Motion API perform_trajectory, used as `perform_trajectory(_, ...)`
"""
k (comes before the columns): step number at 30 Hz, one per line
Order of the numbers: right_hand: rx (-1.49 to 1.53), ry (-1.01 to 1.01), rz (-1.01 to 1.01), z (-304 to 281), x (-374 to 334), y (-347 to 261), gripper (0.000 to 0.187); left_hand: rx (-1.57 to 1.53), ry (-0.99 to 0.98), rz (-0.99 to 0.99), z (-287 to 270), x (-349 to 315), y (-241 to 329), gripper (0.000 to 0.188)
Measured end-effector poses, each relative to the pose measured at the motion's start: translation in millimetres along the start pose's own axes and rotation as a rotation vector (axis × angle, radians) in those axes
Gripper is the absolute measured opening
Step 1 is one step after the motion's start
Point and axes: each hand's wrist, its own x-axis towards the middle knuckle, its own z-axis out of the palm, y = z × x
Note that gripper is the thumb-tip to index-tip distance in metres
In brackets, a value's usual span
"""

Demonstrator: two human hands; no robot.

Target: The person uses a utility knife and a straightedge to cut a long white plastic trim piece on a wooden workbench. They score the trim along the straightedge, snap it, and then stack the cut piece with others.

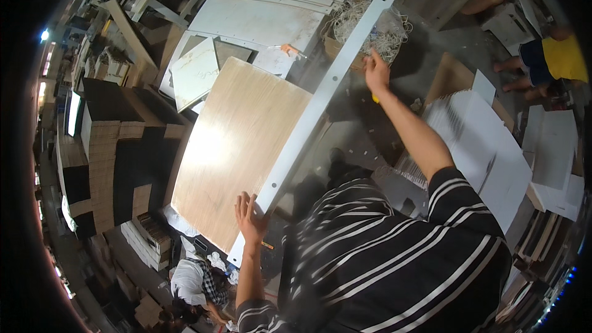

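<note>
A long white strip (305,128) with several dark round holes lies along the near edge of a wood-grain board (246,117). My left hand (250,219) rests on the strip's lower end, fingers spread towards the board. Beside the strip's upper part is my right hand (377,74), its index finger extended and its other fingers curled. A small yellow thing (375,97) shows under that palm; its kind is hidden. Beyond the board, an orange-handled tool (288,50) lies on a large white panel (262,15).
Tangled pale cord (394,31) fills a box behind the strip. White panels (472,142) are stacked at right, cardboard-coloured stacks (102,148) at left. One person (191,280) is low at the lower left; another, in a yellow top (564,58), is at the far right.
</note>
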Motion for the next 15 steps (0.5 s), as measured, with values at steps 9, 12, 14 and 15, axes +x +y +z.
perform_trajectory(9, -0.237, 0.106, 0.050, 2, 61, 8, 0.047, -0.049, -0.001, 0.164, 3, -23, -33, 0.081)
perform_trajectory(12, -0.164, 0.150, -0.024, -5, 74, 8, 0.049, -0.042, 0.005, 0.192, 4, -20, -34, 0.080)
perform_trajectory(14, -0.207, 0.186, -0.101, -12, 83, 9, 0.050, -0.049, 0.002, 0.203, 3, -18, -34, 0.079)
perform_trajectory(15, -0.194, 0.150, -0.067, -14, 83, 9, 0.050, -0.055, -0.002, 0.208, 2, -18, -34, 0.079)
